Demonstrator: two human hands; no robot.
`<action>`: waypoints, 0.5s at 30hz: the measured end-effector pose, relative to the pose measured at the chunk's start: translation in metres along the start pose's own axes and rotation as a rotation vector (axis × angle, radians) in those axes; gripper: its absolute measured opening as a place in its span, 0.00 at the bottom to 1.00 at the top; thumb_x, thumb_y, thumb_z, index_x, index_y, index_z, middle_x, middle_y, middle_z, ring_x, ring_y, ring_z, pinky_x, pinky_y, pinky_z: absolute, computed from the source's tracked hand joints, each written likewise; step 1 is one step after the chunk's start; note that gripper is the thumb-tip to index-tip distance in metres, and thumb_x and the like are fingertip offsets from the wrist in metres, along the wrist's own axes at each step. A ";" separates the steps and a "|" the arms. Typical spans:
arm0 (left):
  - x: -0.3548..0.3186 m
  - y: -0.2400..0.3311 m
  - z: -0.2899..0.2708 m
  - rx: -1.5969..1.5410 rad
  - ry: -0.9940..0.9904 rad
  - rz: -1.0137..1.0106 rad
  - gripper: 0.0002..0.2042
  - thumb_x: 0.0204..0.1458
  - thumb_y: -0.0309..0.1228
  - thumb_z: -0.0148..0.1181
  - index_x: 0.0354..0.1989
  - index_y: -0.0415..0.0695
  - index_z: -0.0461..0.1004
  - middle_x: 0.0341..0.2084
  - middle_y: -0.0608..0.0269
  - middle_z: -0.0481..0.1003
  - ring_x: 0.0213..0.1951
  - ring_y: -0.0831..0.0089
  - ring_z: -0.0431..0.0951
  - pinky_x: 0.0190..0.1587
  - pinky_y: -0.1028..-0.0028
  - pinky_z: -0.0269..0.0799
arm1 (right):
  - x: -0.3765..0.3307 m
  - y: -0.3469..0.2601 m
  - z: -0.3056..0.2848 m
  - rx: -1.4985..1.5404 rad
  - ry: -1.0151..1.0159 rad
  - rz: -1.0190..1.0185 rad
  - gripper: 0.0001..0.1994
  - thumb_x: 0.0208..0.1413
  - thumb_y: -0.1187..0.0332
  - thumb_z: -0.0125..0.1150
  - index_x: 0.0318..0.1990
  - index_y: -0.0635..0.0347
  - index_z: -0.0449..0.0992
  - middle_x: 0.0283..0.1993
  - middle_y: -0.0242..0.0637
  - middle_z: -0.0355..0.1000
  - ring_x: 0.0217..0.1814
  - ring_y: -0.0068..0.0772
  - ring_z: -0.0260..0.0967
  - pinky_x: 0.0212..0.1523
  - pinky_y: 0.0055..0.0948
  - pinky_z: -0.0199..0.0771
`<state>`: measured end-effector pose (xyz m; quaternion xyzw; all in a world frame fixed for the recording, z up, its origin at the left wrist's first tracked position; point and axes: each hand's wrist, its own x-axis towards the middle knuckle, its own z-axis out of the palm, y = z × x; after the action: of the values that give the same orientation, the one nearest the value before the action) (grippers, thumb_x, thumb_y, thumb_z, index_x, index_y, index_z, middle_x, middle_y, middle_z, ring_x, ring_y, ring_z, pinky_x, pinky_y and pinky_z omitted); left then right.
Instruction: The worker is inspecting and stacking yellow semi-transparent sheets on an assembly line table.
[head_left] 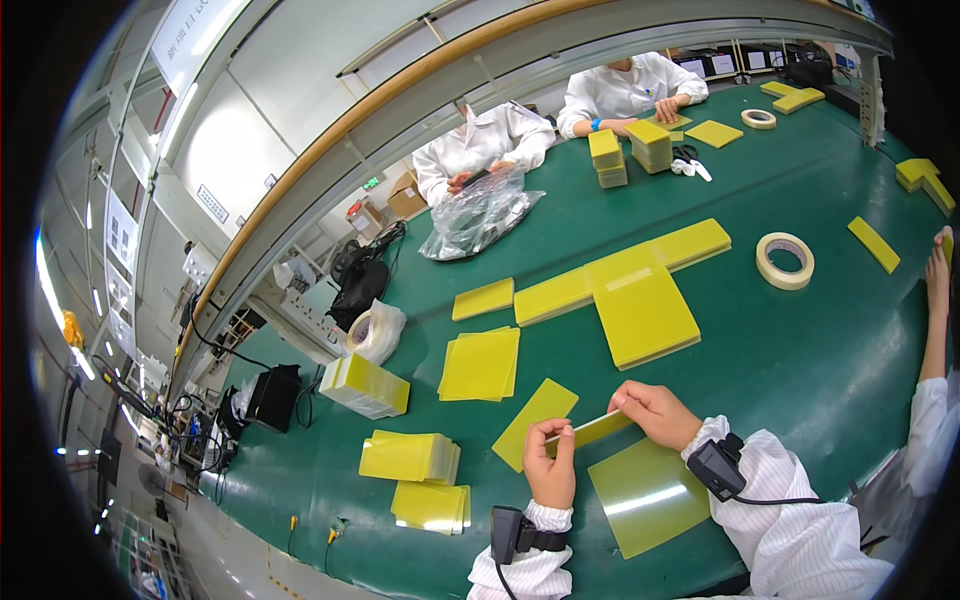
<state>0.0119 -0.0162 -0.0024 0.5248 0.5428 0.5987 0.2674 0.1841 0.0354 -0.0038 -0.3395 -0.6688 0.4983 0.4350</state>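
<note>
Between both hands a narrow yellow sheet (600, 429) is held up at a tilt, one long edge toward me. My left hand (551, 468) pinches its left end with thumb and fingers. At the other end, my right hand (655, 412) grips it the same way. Below them lies a large square yellow sheet (645, 495), flat and shiny. A yellow rectangular sheet (535, 424) rests just beyond my left hand, partly behind it. Farther off, a stack of square yellow sheets (645, 312) adjoins a row of narrow yellow stacks (560, 292).
On the green table (800, 350) sit a tape roll (785, 261), more yellow stacks (405, 456), a wrapped block of sheets (366, 386) and loose square sheets (480, 365). Two people work across the table, one at a clear plastic bag (478, 218). Another person's arm (937, 310) enters at right.
</note>
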 end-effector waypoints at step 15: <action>0.001 -0.004 -0.001 0.003 -0.061 0.011 0.09 0.43 0.24 0.62 0.32 0.38 0.70 0.29 0.62 0.69 0.32 0.72 0.71 0.38 0.76 0.66 | 0.001 0.000 0.000 -0.007 0.043 0.012 0.13 0.58 0.63 0.46 0.31 0.66 0.70 0.22 0.35 0.66 0.25 0.22 0.60 0.28 0.23 0.61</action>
<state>0.0099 -0.0148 -0.0060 0.5463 0.5323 0.5830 0.2797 0.1836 0.0362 -0.0037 -0.3557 -0.6589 0.4911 0.4452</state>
